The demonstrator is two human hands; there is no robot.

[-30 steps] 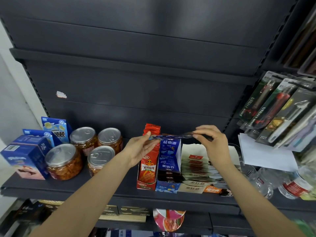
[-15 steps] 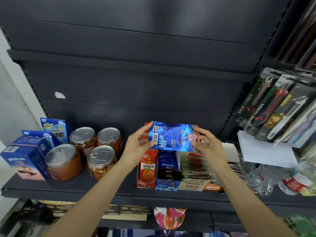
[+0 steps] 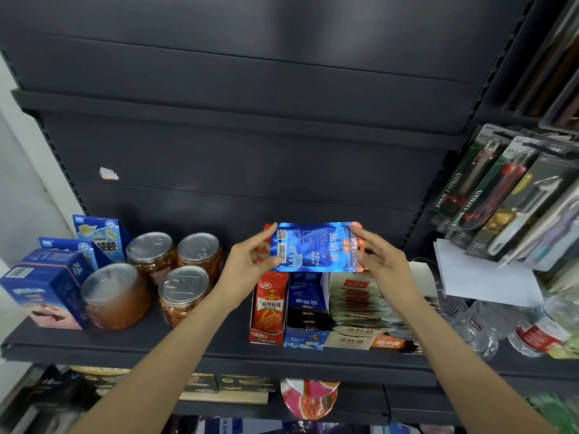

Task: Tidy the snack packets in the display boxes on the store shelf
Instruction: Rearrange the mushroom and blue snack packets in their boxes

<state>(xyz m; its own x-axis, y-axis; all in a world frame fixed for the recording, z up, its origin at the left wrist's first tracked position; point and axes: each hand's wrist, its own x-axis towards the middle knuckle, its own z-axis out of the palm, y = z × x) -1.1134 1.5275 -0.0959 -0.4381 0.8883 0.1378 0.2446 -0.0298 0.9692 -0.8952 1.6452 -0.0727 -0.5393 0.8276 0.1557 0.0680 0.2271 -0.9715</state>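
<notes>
Blue packet (image 3: 315,247) is held up flat, face to camera, long axis horizontal — left hand (image 3: 250,258) pinches its left short edge, right hand (image 3: 380,261) pinches the right one. It hangs directly above the blue display box (image 3: 305,311), which sits between the red box (image 3: 269,308) and the loose pale packets (image 3: 357,305) on the shelf (image 3: 194,352). Box slot looks narrow and runs front-to-back — I'd say the packet needs turning on end before it drops in. Both hands equally close.
</notes>
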